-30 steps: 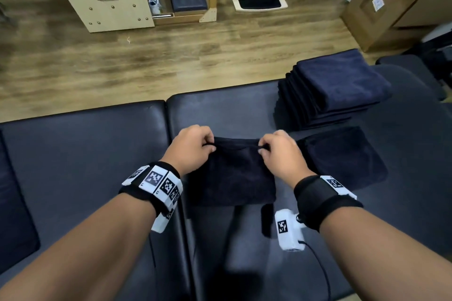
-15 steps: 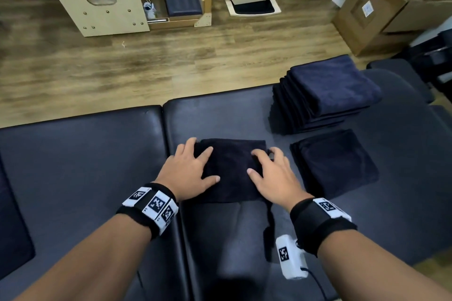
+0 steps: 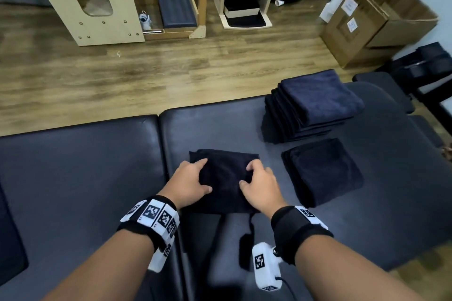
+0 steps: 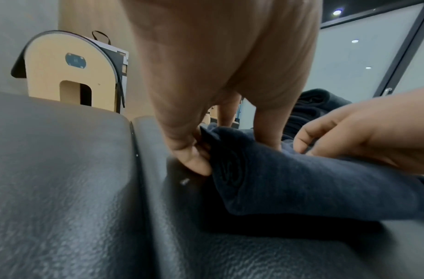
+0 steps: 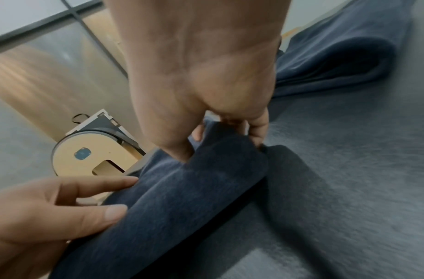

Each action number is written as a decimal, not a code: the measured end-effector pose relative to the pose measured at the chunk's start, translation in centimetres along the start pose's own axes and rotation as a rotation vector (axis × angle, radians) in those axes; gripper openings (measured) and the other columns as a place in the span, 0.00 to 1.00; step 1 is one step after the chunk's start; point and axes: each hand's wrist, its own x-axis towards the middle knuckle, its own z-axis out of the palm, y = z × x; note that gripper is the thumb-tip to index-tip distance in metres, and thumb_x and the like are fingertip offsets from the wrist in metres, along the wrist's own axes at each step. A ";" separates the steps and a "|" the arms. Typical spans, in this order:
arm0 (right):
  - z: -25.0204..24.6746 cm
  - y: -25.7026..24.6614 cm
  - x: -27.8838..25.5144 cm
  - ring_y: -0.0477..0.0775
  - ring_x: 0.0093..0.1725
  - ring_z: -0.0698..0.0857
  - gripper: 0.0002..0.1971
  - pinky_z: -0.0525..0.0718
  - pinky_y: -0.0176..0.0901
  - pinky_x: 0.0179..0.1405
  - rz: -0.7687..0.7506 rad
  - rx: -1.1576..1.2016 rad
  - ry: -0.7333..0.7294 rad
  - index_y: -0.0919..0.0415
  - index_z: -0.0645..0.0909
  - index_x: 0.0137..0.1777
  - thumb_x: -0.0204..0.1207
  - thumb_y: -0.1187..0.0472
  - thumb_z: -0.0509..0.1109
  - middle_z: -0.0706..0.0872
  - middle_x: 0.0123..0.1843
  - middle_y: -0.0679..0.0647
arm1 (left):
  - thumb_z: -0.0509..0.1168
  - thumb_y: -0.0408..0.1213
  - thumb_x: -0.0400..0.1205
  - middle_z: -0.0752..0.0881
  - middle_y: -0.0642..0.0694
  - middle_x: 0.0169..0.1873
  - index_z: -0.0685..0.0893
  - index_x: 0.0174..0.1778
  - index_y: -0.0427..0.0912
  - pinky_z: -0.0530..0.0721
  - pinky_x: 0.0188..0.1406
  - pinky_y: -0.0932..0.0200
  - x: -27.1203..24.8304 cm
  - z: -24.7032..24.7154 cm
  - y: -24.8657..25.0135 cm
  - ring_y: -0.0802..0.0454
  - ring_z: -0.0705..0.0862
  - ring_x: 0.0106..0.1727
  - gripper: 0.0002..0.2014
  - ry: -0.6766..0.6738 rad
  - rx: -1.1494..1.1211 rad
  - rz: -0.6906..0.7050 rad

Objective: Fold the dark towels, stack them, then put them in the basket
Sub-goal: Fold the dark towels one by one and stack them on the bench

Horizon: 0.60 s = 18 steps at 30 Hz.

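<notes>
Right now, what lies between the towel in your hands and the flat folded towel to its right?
Only bare dark cushion separates the gripped towel from the flat folded towel, as the head view shows.

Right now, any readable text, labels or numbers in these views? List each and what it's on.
No readable words or numbers in any view.
Paper labels on the cardboard box: print too small and blurred to read.
Wrist bands and white wrist unit: black-and-white square code markers only, no letters.
Blue round badge on the wooden arched unit: two short bars, not legible as text.
</notes>
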 end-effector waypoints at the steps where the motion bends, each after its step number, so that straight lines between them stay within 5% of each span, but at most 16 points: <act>1: -0.3 0.4 -0.2 0.57 0.49 0.77 0.16 0.75 0.45 0.53 -0.014 0.001 -0.011 0.50 0.72 0.63 0.78 0.58 0.71 0.77 0.55 0.56 | 0.77 0.44 0.77 0.70 0.43 0.67 0.60 0.87 0.52 0.73 0.70 0.60 -0.1 0.0 0.3 0.48 0.78 0.65 0.44 0.009 -0.012 0.002; 10: -5.4 4.7 -0.7 0.58 0.65 0.80 0.23 0.75 0.42 0.66 -0.101 0.084 0.088 0.52 0.79 0.72 0.77 0.64 0.69 0.79 0.65 0.57 | 0.79 0.39 0.74 0.69 0.43 0.71 0.62 0.86 0.45 0.73 0.77 0.53 -1.5 3.0 6.2 0.44 0.74 0.75 0.46 0.060 -0.083 0.010; 18: -16.8 13.9 1.8 0.56 0.71 0.78 0.24 0.71 0.40 0.71 -0.239 -0.038 0.075 0.51 0.79 0.74 0.78 0.64 0.68 0.79 0.67 0.54 | 0.81 0.42 0.72 0.71 0.44 0.72 0.64 0.86 0.46 0.70 0.78 0.57 -0.8 9.4 18.1 0.46 0.71 0.78 0.47 0.114 -0.148 0.038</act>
